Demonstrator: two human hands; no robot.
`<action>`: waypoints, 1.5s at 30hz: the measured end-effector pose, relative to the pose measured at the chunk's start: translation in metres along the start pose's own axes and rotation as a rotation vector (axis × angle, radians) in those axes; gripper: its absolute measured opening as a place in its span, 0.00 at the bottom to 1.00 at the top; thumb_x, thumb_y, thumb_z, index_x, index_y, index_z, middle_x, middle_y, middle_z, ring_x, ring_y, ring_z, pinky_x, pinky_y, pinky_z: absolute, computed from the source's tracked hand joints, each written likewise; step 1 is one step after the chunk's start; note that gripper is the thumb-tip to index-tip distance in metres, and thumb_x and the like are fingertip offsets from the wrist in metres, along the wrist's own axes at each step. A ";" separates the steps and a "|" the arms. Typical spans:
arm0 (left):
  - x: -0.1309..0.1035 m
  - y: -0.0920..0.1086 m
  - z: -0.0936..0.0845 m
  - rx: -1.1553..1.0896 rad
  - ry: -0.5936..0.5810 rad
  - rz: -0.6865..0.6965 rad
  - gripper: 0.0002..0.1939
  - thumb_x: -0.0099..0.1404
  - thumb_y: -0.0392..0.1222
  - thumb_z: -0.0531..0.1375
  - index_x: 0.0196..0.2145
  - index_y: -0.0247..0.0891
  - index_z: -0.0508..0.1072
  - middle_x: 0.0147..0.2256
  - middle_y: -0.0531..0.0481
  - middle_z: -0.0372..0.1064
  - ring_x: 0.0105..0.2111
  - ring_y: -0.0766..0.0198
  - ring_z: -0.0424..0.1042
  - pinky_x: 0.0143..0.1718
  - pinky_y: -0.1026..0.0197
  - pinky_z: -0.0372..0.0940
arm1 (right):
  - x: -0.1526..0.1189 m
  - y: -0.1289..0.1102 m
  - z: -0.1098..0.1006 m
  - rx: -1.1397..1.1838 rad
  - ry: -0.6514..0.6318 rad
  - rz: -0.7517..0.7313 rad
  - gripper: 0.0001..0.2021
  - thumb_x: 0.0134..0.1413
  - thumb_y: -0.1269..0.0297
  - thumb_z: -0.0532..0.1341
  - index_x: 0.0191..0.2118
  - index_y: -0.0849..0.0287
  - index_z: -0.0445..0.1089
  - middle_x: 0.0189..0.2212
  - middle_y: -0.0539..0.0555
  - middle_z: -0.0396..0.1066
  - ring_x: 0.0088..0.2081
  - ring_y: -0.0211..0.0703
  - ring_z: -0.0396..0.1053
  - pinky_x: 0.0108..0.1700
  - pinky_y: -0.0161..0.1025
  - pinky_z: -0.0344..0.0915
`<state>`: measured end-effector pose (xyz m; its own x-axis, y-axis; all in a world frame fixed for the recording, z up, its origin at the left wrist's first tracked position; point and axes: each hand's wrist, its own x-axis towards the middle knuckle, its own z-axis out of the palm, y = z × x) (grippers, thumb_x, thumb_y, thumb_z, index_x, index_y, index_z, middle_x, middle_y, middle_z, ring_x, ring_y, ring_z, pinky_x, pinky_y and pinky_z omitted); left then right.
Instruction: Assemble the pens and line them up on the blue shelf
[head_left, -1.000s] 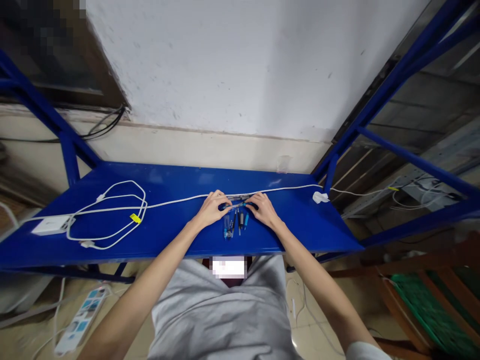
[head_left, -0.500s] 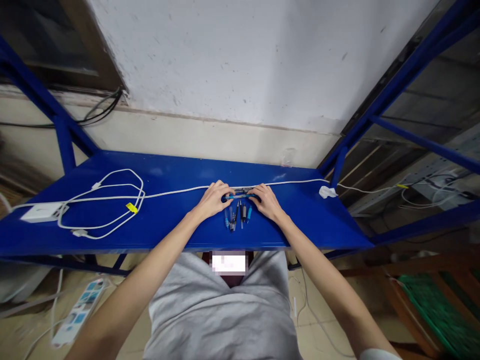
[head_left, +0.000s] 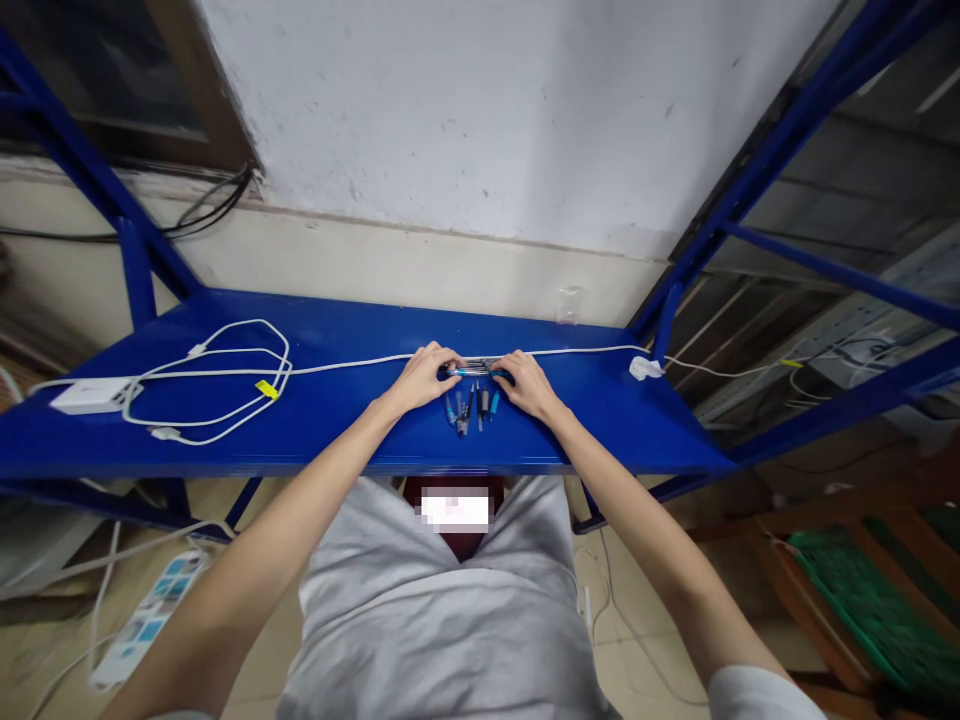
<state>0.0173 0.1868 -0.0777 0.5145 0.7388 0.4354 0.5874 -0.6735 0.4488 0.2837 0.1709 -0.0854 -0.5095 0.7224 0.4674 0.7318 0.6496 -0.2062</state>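
Observation:
On the blue table (head_left: 337,430), near the middle, several thin pens (head_left: 474,368) lie sideways as a bundle between my two hands. My left hand (head_left: 430,378) has its thumb and fingers closed round the left end of the bundle. The right end is pinched by my right hand (head_left: 523,380). Just in front of the bundle, several short pen parts (head_left: 480,403), some blue, some dark or grey, lie side by side, pointing roughly toward me. My fingertips hide the ends of the bundle.
A white cable (head_left: 337,366) runs across the table behind my hands, with a loop and yellow tag (head_left: 266,389) at the left. Beside it sits a white box (head_left: 94,396). Crumpled white paper (head_left: 646,368) lies at the right. Blue posts rise at both sides.
The whole view has shifted, so the table appears slightly higher. Both hands still grip the bundle, which now looks straighter and more level between them.

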 end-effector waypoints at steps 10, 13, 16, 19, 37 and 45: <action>0.001 -0.007 0.004 -0.041 0.038 0.027 0.07 0.66 0.43 0.63 0.40 0.43 0.79 0.36 0.51 0.76 0.42 0.56 0.67 0.49 0.54 0.60 | -0.002 -0.001 -0.002 -0.040 -0.003 -0.015 0.06 0.67 0.66 0.61 0.47 0.56 0.72 0.43 0.57 0.76 0.47 0.52 0.66 0.52 0.48 0.63; 0.000 -0.010 0.005 -0.034 0.055 0.037 0.06 0.65 0.41 0.62 0.39 0.42 0.79 0.36 0.51 0.77 0.42 0.57 0.68 0.49 0.54 0.60 | -0.003 -0.003 -0.003 -0.057 0.015 0.000 0.03 0.67 0.66 0.61 0.44 0.56 0.70 0.41 0.56 0.75 0.46 0.52 0.66 0.50 0.46 0.63; 0.000 -0.011 0.006 -0.014 0.058 0.052 0.04 0.64 0.40 0.62 0.36 0.41 0.77 0.37 0.51 0.77 0.42 0.57 0.68 0.49 0.54 0.61 | -0.002 -0.004 -0.003 -0.093 0.011 0.007 0.02 0.67 0.65 0.61 0.41 0.56 0.70 0.38 0.56 0.74 0.44 0.52 0.66 0.49 0.46 0.62; 0.001 -0.007 0.004 0.001 0.050 0.059 0.04 0.65 0.41 0.61 0.34 0.41 0.76 0.38 0.50 0.77 0.43 0.57 0.68 0.50 0.54 0.61 | -0.001 -0.005 -0.003 -0.114 0.015 0.006 0.03 0.67 0.65 0.61 0.39 0.56 0.70 0.38 0.56 0.74 0.45 0.53 0.65 0.49 0.47 0.62; -0.033 0.051 -0.015 0.454 -0.205 -0.373 0.14 0.70 0.43 0.53 0.31 0.40 0.76 0.32 0.40 0.78 0.35 0.46 0.78 0.35 0.55 0.62 | 0.004 -0.072 -0.010 -0.320 -0.123 -0.019 0.08 0.67 0.62 0.58 0.39 0.57 0.72 0.38 0.62 0.75 0.44 0.57 0.67 0.47 0.51 0.62; -0.023 0.055 -0.010 0.503 -0.242 -0.385 0.23 0.75 0.50 0.48 0.36 0.38 0.79 0.37 0.34 0.79 0.41 0.40 0.79 0.38 0.50 0.65 | 0.007 -0.067 -0.001 -0.299 -0.232 0.060 0.08 0.67 0.62 0.60 0.40 0.58 0.74 0.37 0.62 0.79 0.44 0.57 0.73 0.48 0.49 0.67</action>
<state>0.0317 0.1323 -0.0548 0.3012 0.9479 0.1038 0.9459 -0.3107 0.0931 0.2318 0.1327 -0.0672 -0.5258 0.8135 0.2484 0.8455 0.5317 0.0484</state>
